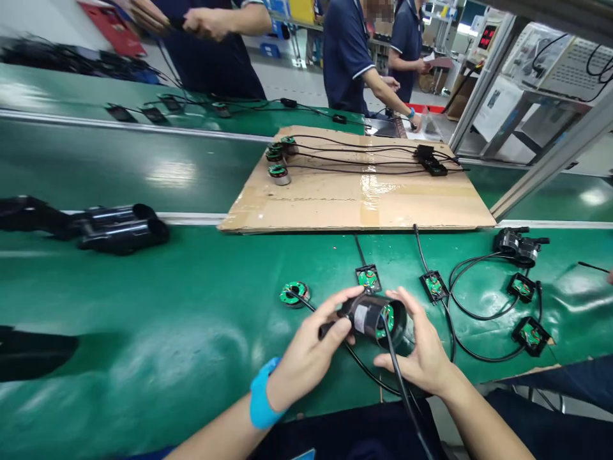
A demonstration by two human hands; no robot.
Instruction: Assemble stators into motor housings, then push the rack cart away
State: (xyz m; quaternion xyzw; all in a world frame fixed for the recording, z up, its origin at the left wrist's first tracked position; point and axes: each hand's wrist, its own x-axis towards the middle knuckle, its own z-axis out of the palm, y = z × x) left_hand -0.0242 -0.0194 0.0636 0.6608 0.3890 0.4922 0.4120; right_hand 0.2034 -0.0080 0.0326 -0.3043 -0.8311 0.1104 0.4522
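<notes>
Green conveyor belt point(158, 332) under a cardboard sheet point(345, 204), co-workers point(345, 57) beyond.

Your left hand point(311, 348) wears a bright blue wristband point(261, 401). Between both hands sits a black cylinder housing point(371, 316) bearing a grey-white label; its open end shows a green board with orange marks. The belt surface point(158, 319) is glossy green. The round disc point(294, 294) is green with a silver rim. The cardboard sheet point(357, 201) is plain tan. All cables point(479, 313) are black.
</notes>
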